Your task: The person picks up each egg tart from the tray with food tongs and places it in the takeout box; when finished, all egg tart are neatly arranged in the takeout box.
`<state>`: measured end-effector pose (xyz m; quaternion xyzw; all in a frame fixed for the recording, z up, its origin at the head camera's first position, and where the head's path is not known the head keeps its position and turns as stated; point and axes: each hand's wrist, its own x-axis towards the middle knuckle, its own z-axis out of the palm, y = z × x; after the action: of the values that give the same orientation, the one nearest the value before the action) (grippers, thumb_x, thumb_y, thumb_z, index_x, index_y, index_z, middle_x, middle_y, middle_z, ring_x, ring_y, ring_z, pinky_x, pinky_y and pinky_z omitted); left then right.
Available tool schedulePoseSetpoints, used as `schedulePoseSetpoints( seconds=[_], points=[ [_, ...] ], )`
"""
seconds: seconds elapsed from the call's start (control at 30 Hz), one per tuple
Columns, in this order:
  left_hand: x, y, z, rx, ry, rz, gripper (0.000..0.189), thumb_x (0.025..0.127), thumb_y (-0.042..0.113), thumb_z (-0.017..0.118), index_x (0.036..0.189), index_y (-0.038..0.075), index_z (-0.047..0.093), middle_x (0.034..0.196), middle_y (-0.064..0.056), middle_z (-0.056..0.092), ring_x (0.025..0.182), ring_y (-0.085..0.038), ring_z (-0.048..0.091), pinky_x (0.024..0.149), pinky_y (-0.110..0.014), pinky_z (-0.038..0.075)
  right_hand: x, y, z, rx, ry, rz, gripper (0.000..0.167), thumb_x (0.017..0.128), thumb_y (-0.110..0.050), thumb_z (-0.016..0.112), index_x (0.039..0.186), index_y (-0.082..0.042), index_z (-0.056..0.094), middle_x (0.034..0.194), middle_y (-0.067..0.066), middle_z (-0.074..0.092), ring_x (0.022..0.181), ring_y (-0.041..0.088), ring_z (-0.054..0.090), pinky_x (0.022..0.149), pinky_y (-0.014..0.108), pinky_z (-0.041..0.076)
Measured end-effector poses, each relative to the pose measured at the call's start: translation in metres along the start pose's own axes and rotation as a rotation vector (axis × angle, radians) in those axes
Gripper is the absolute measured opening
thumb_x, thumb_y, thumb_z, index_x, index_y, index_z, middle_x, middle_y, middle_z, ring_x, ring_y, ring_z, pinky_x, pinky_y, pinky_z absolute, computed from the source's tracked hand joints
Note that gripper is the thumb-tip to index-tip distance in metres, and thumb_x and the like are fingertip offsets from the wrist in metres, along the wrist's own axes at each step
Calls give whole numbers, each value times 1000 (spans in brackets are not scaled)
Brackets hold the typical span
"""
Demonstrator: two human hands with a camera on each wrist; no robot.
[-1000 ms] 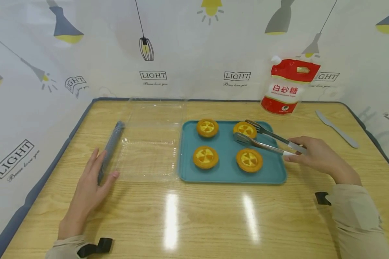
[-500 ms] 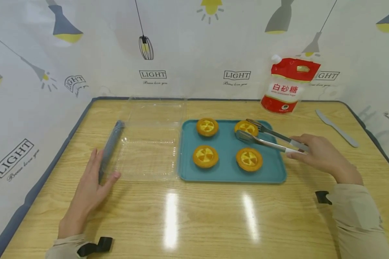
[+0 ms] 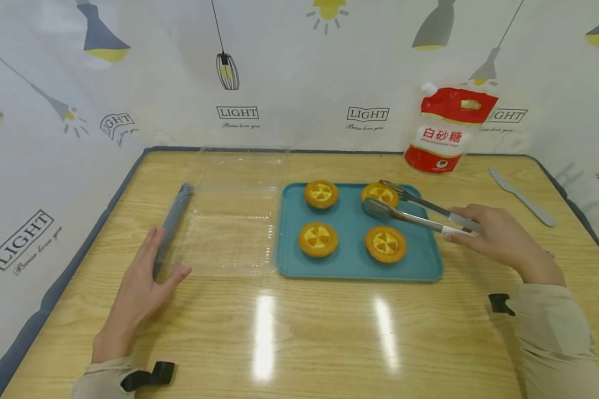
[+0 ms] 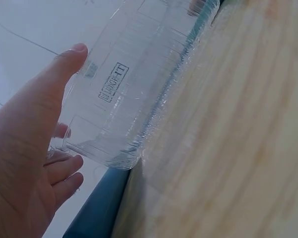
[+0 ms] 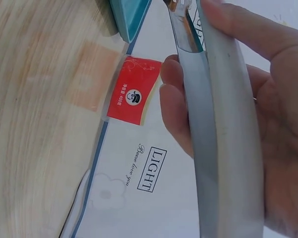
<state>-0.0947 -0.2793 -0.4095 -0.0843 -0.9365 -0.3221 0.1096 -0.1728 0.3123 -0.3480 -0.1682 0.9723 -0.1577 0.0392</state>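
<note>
My right hand [image 3: 504,235] grips a pair of metal tongs [image 3: 419,219] with pale handles. The tongs' two heads stand on either side of the back right egg tart [image 3: 381,194] on the teal tray [image 3: 349,271]. In the right wrist view, thumb and fingers hold the handles [image 5: 228,124] from both sides. My left hand [image 3: 142,282], fingers stretched, is at the left side of a clear plastic clamshell box [image 3: 229,233], its lid lying back. The left wrist view has the thumb and fingers apart around the box's [image 4: 124,89] near end.
Other tarts sit on the tray: back left [image 3: 321,194], front left [image 3: 318,239] and front right [image 3: 385,244]. A red and white sugar pouch [image 3: 444,133] stands against the back wall. A grey knife [image 3: 524,199] lies right; a blue-grey rod-like object [image 3: 174,219] lies left of the box.
The tongs have shifted slightly right, and their two heads have come a little closer together around the back right tart. My left hand has barely moved; the head view has tilted slightly.
</note>
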Motion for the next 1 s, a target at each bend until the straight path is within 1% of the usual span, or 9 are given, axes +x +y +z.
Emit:
schedulePoseSetpoints(
  seconds=[0.2, 0.37, 0.5, 0.63, 0.73, 0.87, 1.0],
  points=[
    [3, 1, -1, 15, -46, -32, 88, 86, 35, 66, 151, 10, 11, 155, -13, 5, 137, -40, 11, 101, -66, 18, -3, -2, -3, 5, 44, -21, 66, 84, -38, 69, 127, 9, 51, 105, 22, 61, 80, 27, 57, 73, 52, 48],
    [6, -3, -1, 16, -46, -31, 91, 85, 36, 67, 151, 10, 10, 154, -16, 9, 137, -39, 12, 103, -63, 17, -3, -3, -4, -8, 87, -45, 64, 83, -35, 71, 125, 10, 53, 102, 21, 61, 79, 27, 57, 72, 52, 48],
    [3, -4, 1, 12, -53, -47, 93, 84, 37, 68, 151, 9, 8, 152, -21, 11, 136, -42, 14, 103, -63, 18, -2, -8, -4, -3, 110, -86, 61, 82, -32, 71, 124, 9, 54, 103, 21, 62, 80, 28, 58, 72, 52, 48],
    [-1, -4, 1, 21, -57, -60, 95, 84, 38, 68, 150, 8, 7, 151, -23, 12, 135, -43, 14, 102, -63, 18, 1, -21, -6, 42, 111, -95, 60, 83, -30, 72, 126, 7, 54, 111, 22, 60, 91, 33, 57, 78, 54, 47],
    [0, -3, 1, 27, -58, -56, 95, 84, 39, 68, 151, 11, 6, 152, -21, 12, 136, -42, 14, 103, -63, 18, 4, -32, -10, 60, 128, -115, 58, 82, -28, 73, 126, 5, 55, 115, 21, 59, 94, 33, 58, 79, 52, 47],
    [2, -2, 1, 27, -62, -51, 95, 84, 39, 67, 151, 11, 5, 152, -20, 11, 137, -41, 13, 103, -63, 18, 10, -48, -15, 53, 132, -160, 58, 81, -29, 73, 125, 4, 56, 109, 15, 62, 84, 24, 60, 72, 46, 50],
    [1, -2, -1, 27, -62, -53, 95, 84, 39, 67, 151, 11, 5, 152, -21, 11, 136, -41, 13, 102, -63, 18, 17, -63, -18, 38, 124, -203, 58, 81, -31, 73, 126, 2, 56, 105, 10, 64, 80, 19, 60, 67, 39, 50]
  ],
)
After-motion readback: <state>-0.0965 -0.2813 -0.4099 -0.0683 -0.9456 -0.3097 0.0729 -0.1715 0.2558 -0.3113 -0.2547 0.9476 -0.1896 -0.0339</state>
